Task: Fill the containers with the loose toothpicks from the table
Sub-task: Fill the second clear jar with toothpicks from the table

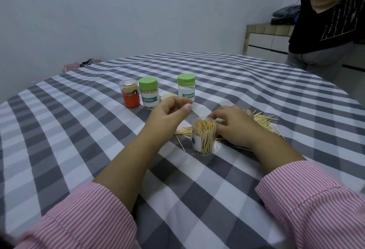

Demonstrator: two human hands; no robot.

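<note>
Right hand gathers loose toothpicks beside the open container

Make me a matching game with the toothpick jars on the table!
Things:
1. open jar
2. orange jar
3. right green-lid jar
4. loose toothpicks

States:
A. looks empty inside
B. lying on the cloth
C. no lid, packed with toothpicks
D. clear cap, far left

Pairs: 1-C, 2-D, 3-A, 4-B
</note>
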